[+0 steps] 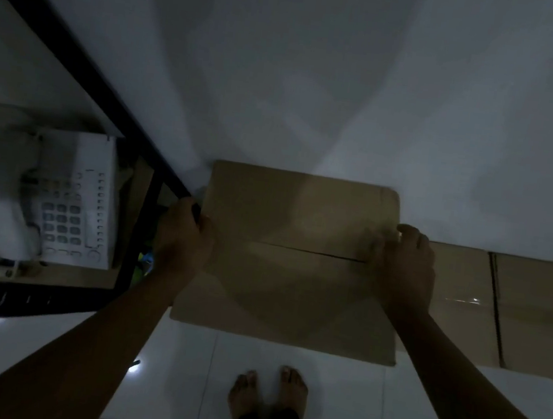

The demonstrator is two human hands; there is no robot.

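Note:
A brown cardboard box [292, 256] with a closed flap seam across its top is held in front of me against a white wall, above the floor. My left hand [184, 236] grips its left edge, fingers curled round the side. My right hand [406, 269] grips its right edge, thumb on top. The light is dim.
A black-framed glass table [78, 59] stands at the left, with a white desk telephone [62, 198] on it. More cardboard boxes [504, 311] sit at the right against the wall. My bare feet [267, 394] stand on a white tiled floor [366, 409] below the box.

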